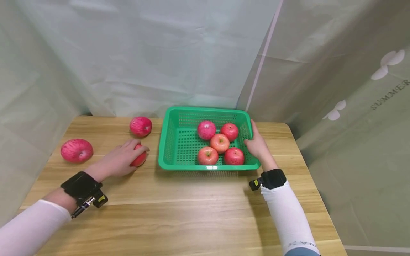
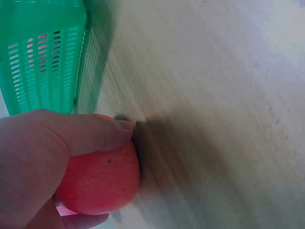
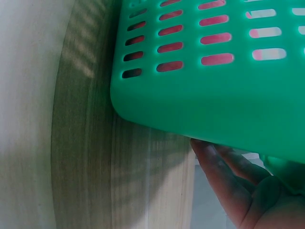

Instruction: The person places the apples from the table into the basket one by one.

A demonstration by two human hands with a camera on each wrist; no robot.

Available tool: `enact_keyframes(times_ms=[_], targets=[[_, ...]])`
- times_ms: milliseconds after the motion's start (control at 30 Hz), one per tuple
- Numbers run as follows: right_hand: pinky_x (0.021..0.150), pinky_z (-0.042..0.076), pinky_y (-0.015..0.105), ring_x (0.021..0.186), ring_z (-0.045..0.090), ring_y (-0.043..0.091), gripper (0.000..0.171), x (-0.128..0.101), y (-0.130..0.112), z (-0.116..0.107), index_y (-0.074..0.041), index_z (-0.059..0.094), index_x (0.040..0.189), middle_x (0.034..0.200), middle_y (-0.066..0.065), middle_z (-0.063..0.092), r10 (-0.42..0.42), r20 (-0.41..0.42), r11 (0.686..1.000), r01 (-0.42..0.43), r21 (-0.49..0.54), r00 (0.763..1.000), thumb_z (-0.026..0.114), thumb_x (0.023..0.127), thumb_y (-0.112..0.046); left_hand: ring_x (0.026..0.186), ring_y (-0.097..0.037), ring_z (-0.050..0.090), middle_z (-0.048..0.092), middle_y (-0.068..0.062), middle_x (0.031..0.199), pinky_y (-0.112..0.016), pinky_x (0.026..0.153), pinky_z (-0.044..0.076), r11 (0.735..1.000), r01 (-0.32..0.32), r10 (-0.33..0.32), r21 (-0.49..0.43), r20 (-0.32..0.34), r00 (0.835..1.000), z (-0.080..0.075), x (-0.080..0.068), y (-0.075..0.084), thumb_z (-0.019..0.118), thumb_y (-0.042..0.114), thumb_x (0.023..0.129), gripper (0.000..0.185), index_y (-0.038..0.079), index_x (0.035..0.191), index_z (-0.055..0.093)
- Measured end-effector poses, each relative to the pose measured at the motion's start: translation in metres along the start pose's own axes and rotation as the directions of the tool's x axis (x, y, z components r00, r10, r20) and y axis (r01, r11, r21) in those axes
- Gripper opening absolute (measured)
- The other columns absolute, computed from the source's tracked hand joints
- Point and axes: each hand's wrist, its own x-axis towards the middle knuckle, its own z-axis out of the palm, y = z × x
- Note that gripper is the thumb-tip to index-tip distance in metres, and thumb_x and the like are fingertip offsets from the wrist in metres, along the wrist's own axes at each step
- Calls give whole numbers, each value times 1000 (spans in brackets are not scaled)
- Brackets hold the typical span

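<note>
My left hand grips a red apple low over the table, left of the green plastic basket. In the left wrist view the thumb lies across the top of this apple, and a fingertip shows under it. At the basket's right end, my right hand holds the rim, its thumb over the edge. The right wrist view has its fingers against the outside of the slotted basket wall. Several red apples, among them a paler one, sit in the middle and right of the basket.
Two more red apples lie on the wooden table: one near the back edge, the other by the left edge. Grey-white sheeting hangs close behind the table and at both sides. Each wrist carries a black camera strap.
</note>
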Motion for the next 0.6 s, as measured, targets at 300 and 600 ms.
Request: enact_keyframes(times_ms=[300, 600], targets=[[104, 46, 68, 145, 43, 52, 92, 0, 0, 0, -29, 1, 174, 170, 25, 30, -8, -4, 1000, 8, 0, 1000, 53, 102, -7, 120, -45, 58, 53, -26, 135, -67, 94, 54, 999, -49, 49, 4, -63, 997, 5, -6, -4, 93, 7, 80, 70, 8, 142, 61], [103, 46, 67, 145, 42, 52, 91, 0, 2, 0, -27, 0, 174, 170, 25, 30, -13, 3, 1000, 13, 7, 1000, 53, 103, -7, 124, -45, 55, 52, -26, 137, -67, 96, 53, 999, -18, 16, -37, -64, 998, -2, -10, -6, 93, 5, 79, 79, 6, 149, 56]])
